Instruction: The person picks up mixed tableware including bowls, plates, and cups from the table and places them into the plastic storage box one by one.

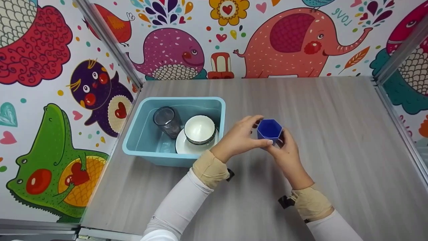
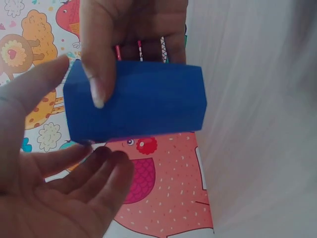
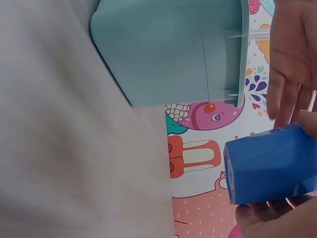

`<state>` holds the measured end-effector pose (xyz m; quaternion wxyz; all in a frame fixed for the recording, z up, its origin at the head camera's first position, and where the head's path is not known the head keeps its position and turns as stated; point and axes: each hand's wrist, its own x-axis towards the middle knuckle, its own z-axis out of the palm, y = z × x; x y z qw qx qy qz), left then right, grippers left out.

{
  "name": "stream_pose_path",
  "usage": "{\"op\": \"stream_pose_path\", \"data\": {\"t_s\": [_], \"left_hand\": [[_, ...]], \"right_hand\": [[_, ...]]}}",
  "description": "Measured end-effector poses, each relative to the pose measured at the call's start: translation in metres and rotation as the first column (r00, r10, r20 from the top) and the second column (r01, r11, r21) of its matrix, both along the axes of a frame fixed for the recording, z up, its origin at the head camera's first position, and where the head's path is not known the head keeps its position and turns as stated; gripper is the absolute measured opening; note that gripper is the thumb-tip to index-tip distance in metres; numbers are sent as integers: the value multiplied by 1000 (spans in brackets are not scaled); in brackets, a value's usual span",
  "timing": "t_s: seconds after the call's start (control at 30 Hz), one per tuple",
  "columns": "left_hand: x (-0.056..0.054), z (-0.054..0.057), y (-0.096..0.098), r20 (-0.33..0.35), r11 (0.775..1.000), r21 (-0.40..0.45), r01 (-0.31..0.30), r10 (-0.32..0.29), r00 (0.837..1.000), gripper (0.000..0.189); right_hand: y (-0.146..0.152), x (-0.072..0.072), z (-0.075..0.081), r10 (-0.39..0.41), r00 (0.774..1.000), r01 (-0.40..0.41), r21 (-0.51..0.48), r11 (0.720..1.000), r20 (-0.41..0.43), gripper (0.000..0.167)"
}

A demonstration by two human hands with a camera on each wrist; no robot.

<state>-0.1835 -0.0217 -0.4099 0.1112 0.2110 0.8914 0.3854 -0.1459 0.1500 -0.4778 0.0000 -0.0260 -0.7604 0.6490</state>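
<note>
A deep-blue hexagonal cup [image 1: 269, 129] is held above the table between both hands, its opening facing up toward the head camera. My left hand [image 1: 239, 139] has its thumb and fingers about the rim end. From the other side, my right hand [image 1: 288, 157] grips the lower body. In the left wrist view the right thumb lies across the side of the cup [image 2: 148, 99]. The right wrist view shows the right fingers behind the cup [image 3: 272, 166] and the left fingers above it. No contents are visible inside the cup.
Left of the hands stands a light-blue plastic bin [image 1: 174, 156]. Inside are a dark transparent glass [image 1: 167, 122], leaning, and stacked white bowls [image 1: 200, 129] on a white plate [image 1: 181, 144]. Cartoon-printed panels [image 1: 227, 43] with metal frame posts enclose the wood-grain table [image 1: 334, 134].
</note>
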Motion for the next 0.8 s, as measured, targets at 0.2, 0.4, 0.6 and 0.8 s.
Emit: {"op": "stream_pose_path", "data": {"t_s": [0.2,0.4,0.6,0.8], "left_hand": [[2,0,1,21,1000,-1,-20,20,1000,81],[2,-1,2,12,1000,2,-28,28,1000,77],[2,1,0,10,999,12,-32,32,999,74],[1,2,-1,-10,1000,-4,-31,30,999,74]], "right_hand": [[-5,2,4,15,1000,-15,14,1000,0,68],[-8,3,7,31,1000,-31,9,999,-2,70],[-10,2,5,39,999,-39,1,999,-8,72],[-11,1,3,66,998,-66,-26,997,8,74]]}}
